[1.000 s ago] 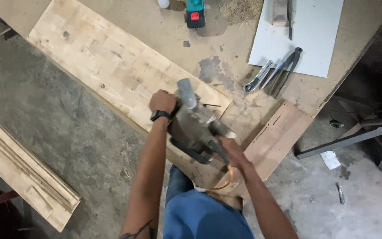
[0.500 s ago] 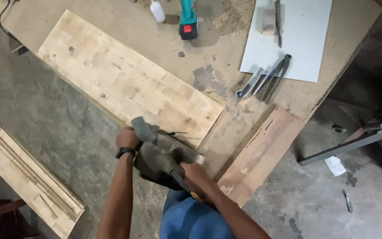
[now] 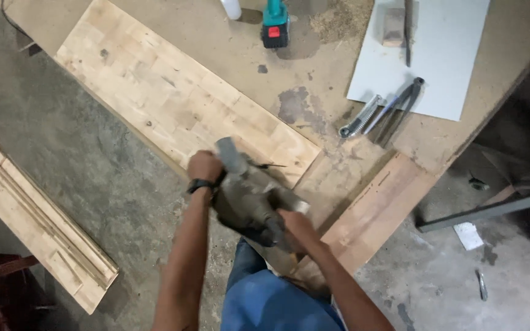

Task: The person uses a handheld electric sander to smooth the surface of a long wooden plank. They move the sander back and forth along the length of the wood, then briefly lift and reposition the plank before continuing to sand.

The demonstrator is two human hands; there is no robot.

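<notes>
I hold a dark grey electric hand planer (image 3: 249, 193) with both hands at the near end of a long pale jointed wood panel (image 3: 173, 101) that lies on the workbench (image 3: 314, 116). My left hand (image 3: 205, 165), with a black watch on the wrist, grips the planer's front knob beside its round grey dust spout. My right hand (image 3: 294, 225) is closed on the rear handle. The planer sits near the panel's near corner; I cannot tell if it touches the wood.
On the bench lie a white sheet (image 3: 430, 49) with a small wood block and a chisel, pincers and a wrench (image 3: 381, 113), a teal cordless tool (image 3: 274, 24) and a white bottle. A reddish board (image 3: 375, 214) leans off the bench edge. Moulded wood strips (image 3: 38, 227) lie on the concrete floor.
The planer and both hands swung left along the panel's near edge, then came partway back right. The camera view shifted with the motion.
</notes>
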